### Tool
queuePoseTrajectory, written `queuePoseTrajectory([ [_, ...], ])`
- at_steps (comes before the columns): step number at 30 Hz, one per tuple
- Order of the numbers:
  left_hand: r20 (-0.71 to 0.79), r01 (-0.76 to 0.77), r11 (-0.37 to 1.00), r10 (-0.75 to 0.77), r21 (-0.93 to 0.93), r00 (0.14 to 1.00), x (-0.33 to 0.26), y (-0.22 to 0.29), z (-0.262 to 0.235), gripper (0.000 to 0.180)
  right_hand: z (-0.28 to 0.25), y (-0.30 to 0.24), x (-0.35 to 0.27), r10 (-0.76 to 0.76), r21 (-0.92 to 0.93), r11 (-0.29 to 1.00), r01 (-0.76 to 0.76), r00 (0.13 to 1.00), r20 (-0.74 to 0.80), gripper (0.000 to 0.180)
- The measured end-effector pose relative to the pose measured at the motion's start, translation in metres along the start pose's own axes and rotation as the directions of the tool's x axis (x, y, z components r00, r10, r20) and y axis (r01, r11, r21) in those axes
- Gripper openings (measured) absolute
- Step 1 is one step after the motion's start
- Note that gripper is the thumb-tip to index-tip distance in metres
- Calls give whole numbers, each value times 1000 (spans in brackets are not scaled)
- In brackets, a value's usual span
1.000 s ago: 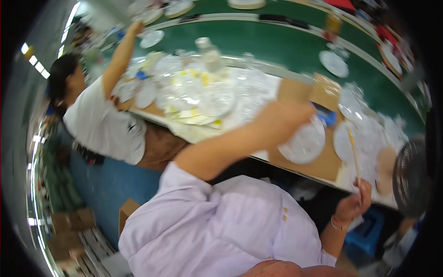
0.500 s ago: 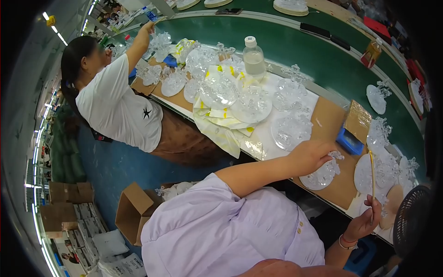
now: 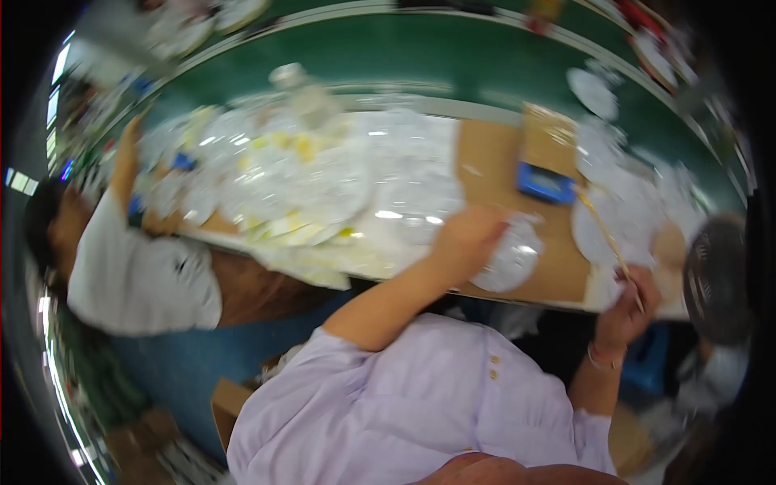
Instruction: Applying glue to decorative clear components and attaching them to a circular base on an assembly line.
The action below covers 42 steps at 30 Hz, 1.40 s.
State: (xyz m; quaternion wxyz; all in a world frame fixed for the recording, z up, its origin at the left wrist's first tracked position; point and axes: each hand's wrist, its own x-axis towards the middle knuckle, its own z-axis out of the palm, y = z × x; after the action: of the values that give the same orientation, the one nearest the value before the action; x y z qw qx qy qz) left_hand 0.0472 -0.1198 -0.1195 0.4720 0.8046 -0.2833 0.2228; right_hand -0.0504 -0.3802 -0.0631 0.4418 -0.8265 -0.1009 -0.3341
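My left hand (image 3: 473, 236) pinches the raised top of a clear ornament with a round base (image 3: 517, 257), at the front of a brown cardboard sheet. Motion blur hides its finer detail. My right hand (image 3: 632, 299) is closed round a slim yellow paintbrush (image 3: 602, 225). The brush slants up and left, its tip by the right edge of a small blue tray (image 3: 543, 184). Behind that tray stands a tape-covered cardboard piece (image 3: 549, 142).
Many clear round-based ornaments (image 3: 412, 198) cover the white worktop to the left. A capped bottle (image 3: 307, 97) stands among them. More ornaments (image 3: 596, 149) lie right of the tray. A dark round fan (image 3: 718, 279) is at far right. A person in white (image 3: 145, 267) works at left.
The whole view has turned to the right and blurred, so the table and the person appear farther left. My left hand stays on the ornament and my right still holds the paintbrush.
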Motion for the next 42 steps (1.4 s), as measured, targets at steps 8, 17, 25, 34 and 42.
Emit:
queuePoseTrajectory([
  [8,80,-4,998,9,-60,997,8,0,-5,26,25,-20,41,16,-188,982,-13,1000,12,9],
  [17,29,67,995,-66,-68,997,2,4,-6,19,71,7,61,-65,-347,933,93,994,90,10],
  [25,-6,135,986,-137,-98,991,5,1,-1,19,86,11,68,19,-295,955,22,991,134,9],
  [34,48,138,989,-135,-58,990,10,8,-12,20,84,12,69,37,-277,961,-12,996,86,10],
  [42,61,141,990,-140,-12,988,9,6,-12,17,90,18,69,36,-315,949,-11,996,76,15],
])
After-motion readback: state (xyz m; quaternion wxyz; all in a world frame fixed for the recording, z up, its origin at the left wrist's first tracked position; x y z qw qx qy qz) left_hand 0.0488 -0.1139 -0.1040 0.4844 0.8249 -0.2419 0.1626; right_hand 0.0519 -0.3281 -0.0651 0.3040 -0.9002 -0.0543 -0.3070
